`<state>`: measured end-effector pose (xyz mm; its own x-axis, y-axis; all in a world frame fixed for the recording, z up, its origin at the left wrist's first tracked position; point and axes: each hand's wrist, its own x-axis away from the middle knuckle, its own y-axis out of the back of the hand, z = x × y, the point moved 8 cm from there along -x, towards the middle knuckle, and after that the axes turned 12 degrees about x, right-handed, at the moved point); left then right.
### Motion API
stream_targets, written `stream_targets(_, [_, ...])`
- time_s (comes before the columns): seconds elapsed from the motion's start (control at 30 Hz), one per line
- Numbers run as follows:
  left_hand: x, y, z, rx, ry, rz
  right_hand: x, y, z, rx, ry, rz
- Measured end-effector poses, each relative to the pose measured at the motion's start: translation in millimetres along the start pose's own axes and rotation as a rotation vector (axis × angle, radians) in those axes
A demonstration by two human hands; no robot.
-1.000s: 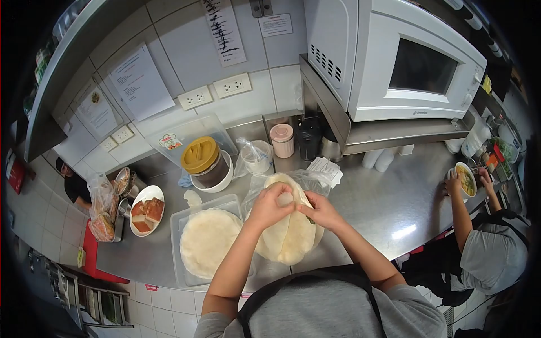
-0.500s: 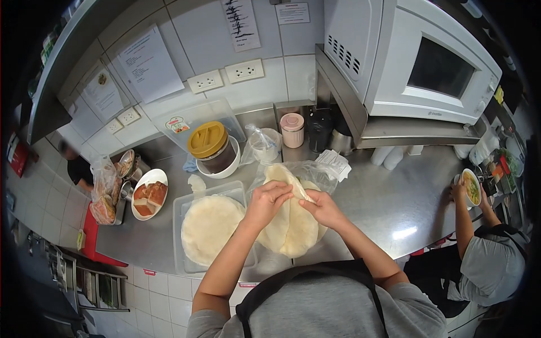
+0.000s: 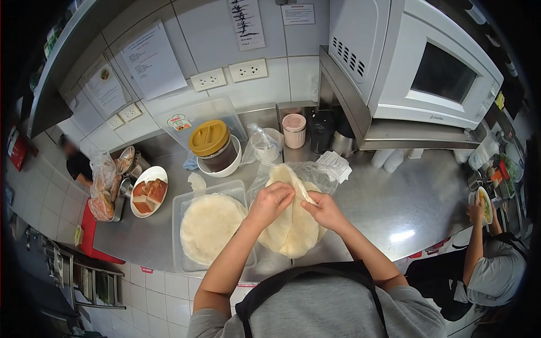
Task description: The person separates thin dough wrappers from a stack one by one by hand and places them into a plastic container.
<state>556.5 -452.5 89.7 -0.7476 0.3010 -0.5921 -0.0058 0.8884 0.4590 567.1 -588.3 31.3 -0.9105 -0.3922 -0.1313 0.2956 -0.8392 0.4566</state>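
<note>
A pale flatbread (image 3: pixel 288 239) is held near the front edge of the steel bench (image 3: pixel 372 217), with part of it raised. That raised part is pinched by the left hand (image 3: pixel 271 204), thumb and fingertips together, and is clamped between thumb and fingers of the right hand (image 3: pixel 327 212). Behind them, a plastic bag (image 3: pixel 316 172) is spread. Toward the bench's left end, another round (image 3: pixel 211 228) (pale, faintly browned) is contained in a clear tub (image 3: pixel 178 248) by the front edge.

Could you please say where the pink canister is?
In the head view, the pink canister stands on the steel counter, right of the white tub, left of the black container.
</note>
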Motion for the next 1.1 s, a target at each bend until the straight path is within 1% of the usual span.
stream_targets(0.13, [-3,-2,-2,-0.044,0.002,-0.01,-1,1,3,0.022,0.028,-0.024])
stream_targets(0.23, [0,-4,3,-0.056,-0.036,-0.079,-3,1,4,0.084,-0.048,0.007])
stream_targets(0.33, [1,-3,1,-0.044,-0.072,-0.129,-9,0,4,0.051,-0.012,-0.062])
stream_targets(0.43, [3,-3,6,-0.002,-0.042,-0.147,-13,8,19,0.232,0.033,-0.124])
stream_targets(0.53, [1,3,-3,0.011,-0.104,-0.174,-13,8,24,0.194,0.052,-0.131])
stream_targets(0.63, [2,2,-3,0.002,-0.113,-0.11,-14,7,19,0.199,0.026,-0.127])
stream_targets(0.73, [4,1,-8,-0.057,-0.198,-0.102,-14,6,20,0.18,0.004,-0.113])
stream_targets(0.83, [5,1,0,0.008,-0.099,-0.174,-11,6,29,0.166,0.047,-0.117])
stream_targets(0.93, [13,4,19,0.034,-0.064,-0.357,-12,3,13,0.109,-0.069,-0.059])
stream_targets(1.03, [40,-10,77,0.357,0.229,-0.54,-13,0,-7,-0.068,-0.086,-0.087])
stream_targets(1.1, [48,-14,85,0.545,0.3,-0.589,-11,-2,-17,-0.11,-0.127,-0.088])
